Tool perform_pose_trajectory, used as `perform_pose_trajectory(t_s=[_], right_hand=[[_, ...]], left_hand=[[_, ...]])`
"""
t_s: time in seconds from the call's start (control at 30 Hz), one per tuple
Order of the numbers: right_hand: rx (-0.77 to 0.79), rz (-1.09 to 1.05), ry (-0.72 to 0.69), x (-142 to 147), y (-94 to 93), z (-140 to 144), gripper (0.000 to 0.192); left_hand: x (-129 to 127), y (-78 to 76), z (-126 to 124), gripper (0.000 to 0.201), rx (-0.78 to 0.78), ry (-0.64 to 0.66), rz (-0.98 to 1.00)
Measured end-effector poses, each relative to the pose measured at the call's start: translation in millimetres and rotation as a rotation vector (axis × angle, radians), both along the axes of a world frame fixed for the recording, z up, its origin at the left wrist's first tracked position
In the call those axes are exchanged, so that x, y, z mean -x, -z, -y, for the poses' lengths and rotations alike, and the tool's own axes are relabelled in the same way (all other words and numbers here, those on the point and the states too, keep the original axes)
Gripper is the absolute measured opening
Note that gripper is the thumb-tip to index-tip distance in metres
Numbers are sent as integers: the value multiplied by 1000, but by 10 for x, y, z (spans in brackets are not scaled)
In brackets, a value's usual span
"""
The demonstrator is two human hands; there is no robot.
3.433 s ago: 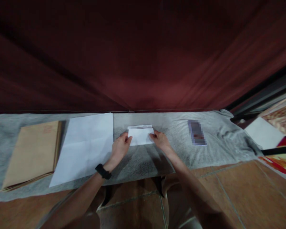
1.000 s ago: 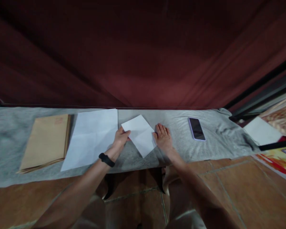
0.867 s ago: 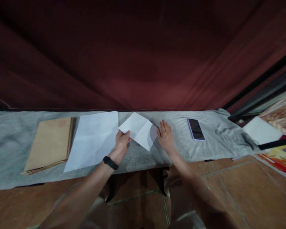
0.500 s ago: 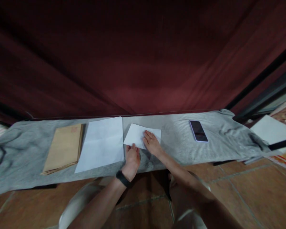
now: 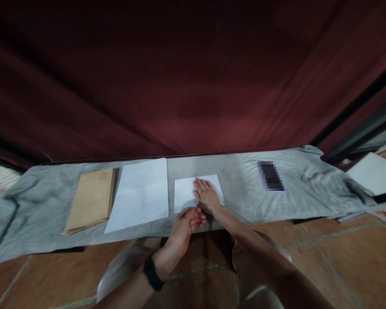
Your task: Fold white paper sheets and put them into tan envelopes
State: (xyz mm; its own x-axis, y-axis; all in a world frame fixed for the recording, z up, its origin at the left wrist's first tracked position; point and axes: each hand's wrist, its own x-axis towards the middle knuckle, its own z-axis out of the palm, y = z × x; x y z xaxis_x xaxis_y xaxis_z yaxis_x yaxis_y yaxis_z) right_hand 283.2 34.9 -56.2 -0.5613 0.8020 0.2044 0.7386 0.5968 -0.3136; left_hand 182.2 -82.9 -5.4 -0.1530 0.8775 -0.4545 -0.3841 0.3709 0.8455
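Note:
A small folded white paper (image 5: 184, 193) lies flat on the grey cloth (image 5: 238, 201) in front of me. My right hand (image 5: 206, 195) rests palm down on its right half, fingers spread. My left hand (image 5: 189, 221) hovers just off the paper's near edge, fingers loosely curled and holding nothing; a black band sits on that wrist. A larger unfolded white sheet (image 5: 140, 193) lies to the left of the folded paper, apart from both hands.
A stack of brown envelopes (image 5: 90, 199) lies left of the white sheet. A phone (image 5: 271, 176) sits on the cloth at the right. A dark red curtain (image 5: 193, 77) hangs behind. Another white sheet (image 5: 373, 174) lies at the far right. Brown floor tiles (image 5: 341, 262) are below.
The folded paper was turned by my left hand, then laid flat and square. My right hand moved onto it and presses it down. My left hand let go and drew back toward me.

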Motion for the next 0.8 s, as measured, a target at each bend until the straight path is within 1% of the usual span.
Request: perform_pose_trajectory(t_s=[0.07,0.1,0.13,0.17,0.23,0.33,0.4,0.53,0.67,0.8], right_hand=[[-12,33,-6,-17,6,20,51],[-17,53,-12,-24,6,27,52],[-23,75,-18,-28,6,34,54],[-30,94,-20,-29,8,40,56],[-48,120,-12,-27,16,52,59],[-69,126,10,-31,44,59,58],[-81,120,31,-56,71,50,57],[-114,105,123,-172,133,-2,53],[-141,87,231,-300,179,-44,54],[-136,109,264,-353,167,-46,55]], left_hand=[[48,2,-207,34,-294,-42,-360],[76,29,-342,39,-390,-9,-548],[106,75,-478,45,-439,68,-728],[135,137,-602,50,-455,162,-887],[189,284,-776,57,-443,288,-1152],[253,464,-831,61,-458,359,-1420],[288,518,-792,63,-470,366,-1520],[357,538,-719,63,-440,356,-1628],[408,544,-688,61,-406,337,-1655],[415,487,-665,60,-410,320,-1660]])
